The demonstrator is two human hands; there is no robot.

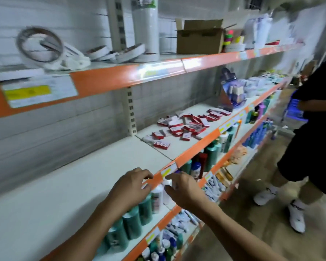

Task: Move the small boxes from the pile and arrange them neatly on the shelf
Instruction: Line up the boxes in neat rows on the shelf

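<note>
Your left hand (pixel 131 185) and right hand (pixel 184 189) hover at the shelf (pixel 68 194) edge, fingers loosely curled, empty; the boxes (pixel 186 125) lie piled far right, where a hasty reach could scatter them.

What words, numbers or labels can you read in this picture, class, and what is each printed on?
Nothing can be read.
Yellow and white shelf label: print blurred.
Small yellow price tags on the orange shelf edge: too small.
Red and white small boxes: print too small.
Bottles below: labels blurred.
</note>
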